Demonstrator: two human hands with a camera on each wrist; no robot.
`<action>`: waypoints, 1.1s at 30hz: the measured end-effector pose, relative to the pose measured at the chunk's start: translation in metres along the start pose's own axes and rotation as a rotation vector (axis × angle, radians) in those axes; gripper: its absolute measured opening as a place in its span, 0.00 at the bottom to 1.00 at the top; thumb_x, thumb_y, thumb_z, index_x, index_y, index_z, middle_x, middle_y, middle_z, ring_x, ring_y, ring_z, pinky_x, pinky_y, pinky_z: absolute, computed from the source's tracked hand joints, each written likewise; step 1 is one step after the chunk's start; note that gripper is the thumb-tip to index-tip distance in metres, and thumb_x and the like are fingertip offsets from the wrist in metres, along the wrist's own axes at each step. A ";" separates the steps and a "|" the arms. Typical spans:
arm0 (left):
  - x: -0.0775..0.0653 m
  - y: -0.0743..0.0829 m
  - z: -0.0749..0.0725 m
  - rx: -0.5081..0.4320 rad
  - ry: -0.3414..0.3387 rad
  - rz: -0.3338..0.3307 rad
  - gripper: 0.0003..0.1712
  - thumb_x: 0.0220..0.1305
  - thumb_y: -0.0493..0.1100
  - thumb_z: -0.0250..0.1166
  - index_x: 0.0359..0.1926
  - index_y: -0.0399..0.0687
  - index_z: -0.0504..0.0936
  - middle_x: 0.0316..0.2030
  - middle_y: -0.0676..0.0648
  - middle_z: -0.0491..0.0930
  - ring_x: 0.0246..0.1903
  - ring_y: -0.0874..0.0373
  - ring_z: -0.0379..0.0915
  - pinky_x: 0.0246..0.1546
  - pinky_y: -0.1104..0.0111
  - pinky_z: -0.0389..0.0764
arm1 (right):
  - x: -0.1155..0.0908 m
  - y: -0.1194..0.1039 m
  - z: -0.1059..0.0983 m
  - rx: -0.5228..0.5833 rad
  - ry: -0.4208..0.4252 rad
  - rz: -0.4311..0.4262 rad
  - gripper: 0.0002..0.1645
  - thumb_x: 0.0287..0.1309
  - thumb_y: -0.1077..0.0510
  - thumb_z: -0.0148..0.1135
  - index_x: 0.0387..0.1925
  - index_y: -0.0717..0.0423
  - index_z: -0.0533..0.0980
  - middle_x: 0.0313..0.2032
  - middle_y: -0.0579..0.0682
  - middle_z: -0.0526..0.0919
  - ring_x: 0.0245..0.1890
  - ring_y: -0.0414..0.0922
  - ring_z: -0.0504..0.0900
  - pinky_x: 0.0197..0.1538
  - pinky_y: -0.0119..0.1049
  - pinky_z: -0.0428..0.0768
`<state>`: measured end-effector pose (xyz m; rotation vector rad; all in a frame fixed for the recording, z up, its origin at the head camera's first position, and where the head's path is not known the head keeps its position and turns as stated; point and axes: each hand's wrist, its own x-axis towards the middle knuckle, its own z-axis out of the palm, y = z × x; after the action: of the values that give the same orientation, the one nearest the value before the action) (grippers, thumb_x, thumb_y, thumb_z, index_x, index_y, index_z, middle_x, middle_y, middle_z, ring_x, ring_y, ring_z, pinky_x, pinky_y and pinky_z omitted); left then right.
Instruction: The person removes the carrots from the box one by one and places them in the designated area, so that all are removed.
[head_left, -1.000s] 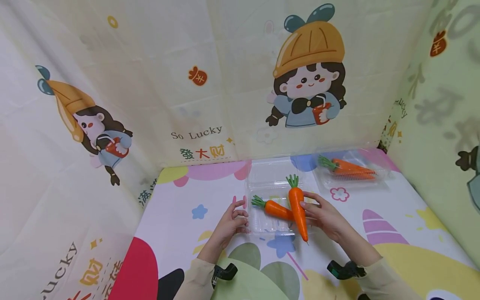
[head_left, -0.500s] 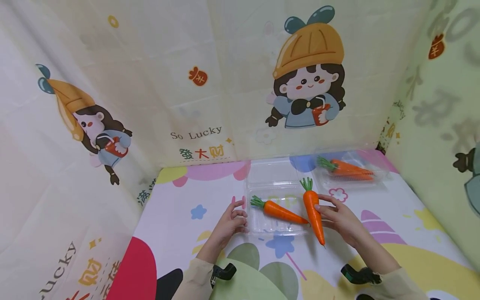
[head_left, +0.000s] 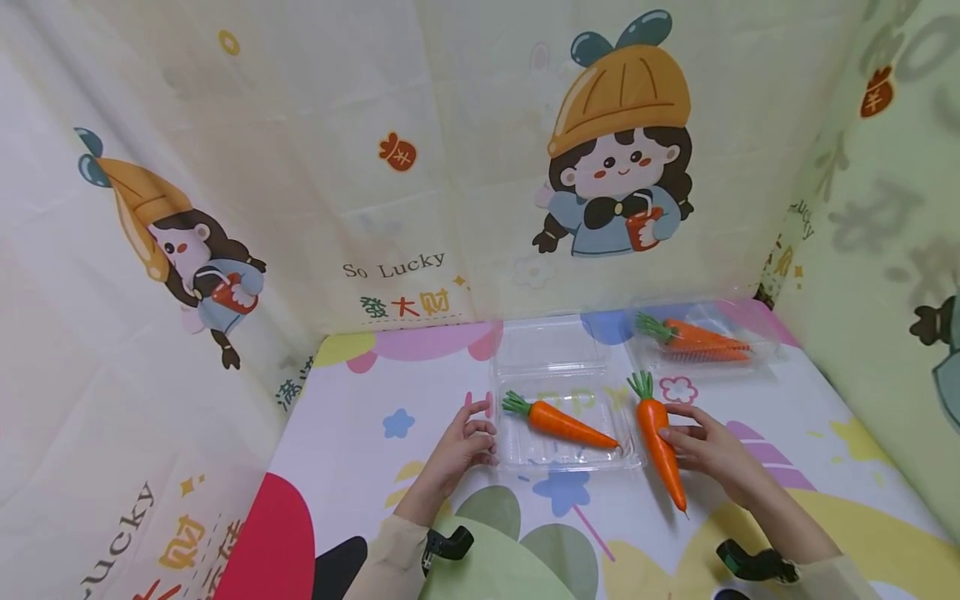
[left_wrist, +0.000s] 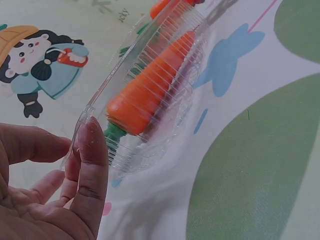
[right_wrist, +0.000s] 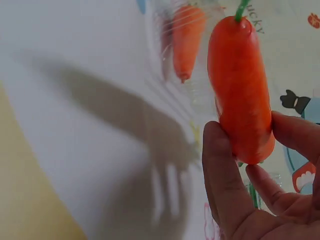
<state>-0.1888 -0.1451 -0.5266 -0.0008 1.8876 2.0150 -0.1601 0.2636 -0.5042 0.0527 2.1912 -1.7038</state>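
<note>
My right hand pinches an orange toy carrot with green leaves, its leafy end pointing away and its tip towards me. This carrot hangs over the right side of a clear plastic box, casting a shadow in the right wrist view. My left hand pinches the box's left rim between thumb and fingers. Inside the box lies a second carrot, slanting with its leaves to the left. The box's lid is folded back, away from me.
Another clear plastic box stands at the back right, with carrots inside. A patterned cloth covers the table. Printed curtains rise behind it and at both sides.
My right hand has carried its carrot right and slightly towards me, from over the box to beyond its right side, uncovering the carrot inside. The left hand stays at the rim.
</note>
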 end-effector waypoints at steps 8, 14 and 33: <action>0.001 -0.002 0.001 0.001 -0.009 0.009 0.39 0.67 0.29 0.58 0.77 0.40 0.56 0.42 0.45 0.72 0.32 0.58 0.74 0.32 0.70 0.85 | 0.003 0.011 -0.004 -0.106 0.075 0.030 0.42 0.74 0.50 0.59 0.75 0.69 0.54 0.59 0.75 0.74 0.44 0.45 0.85 0.46 0.40 0.88; -0.001 -0.003 0.000 0.002 -0.002 0.006 0.38 0.69 0.29 0.58 0.77 0.41 0.57 0.42 0.44 0.72 0.32 0.58 0.75 0.33 0.70 0.85 | 0.005 0.014 -0.003 -0.258 0.151 0.050 0.43 0.72 0.45 0.61 0.73 0.68 0.58 0.58 0.76 0.74 0.43 0.48 0.84 0.43 0.38 0.88; 0.000 -0.003 0.000 -0.001 0.005 0.003 0.37 0.70 0.30 0.58 0.77 0.43 0.57 0.43 0.44 0.73 0.32 0.57 0.76 0.34 0.70 0.85 | 0.003 0.002 0.001 -0.444 0.172 0.037 0.41 0.72 0.44 0.61 0.69 0.70 0.62 0.52 0.74 0.80 0.35 0.48 0.86 0.39 0.41 0.88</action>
<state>-0.1879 -0.1447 -0.5297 -0.0028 1.8912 2.0197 -0.1624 0.2624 -0.5077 0.1274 2.6272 -1.1971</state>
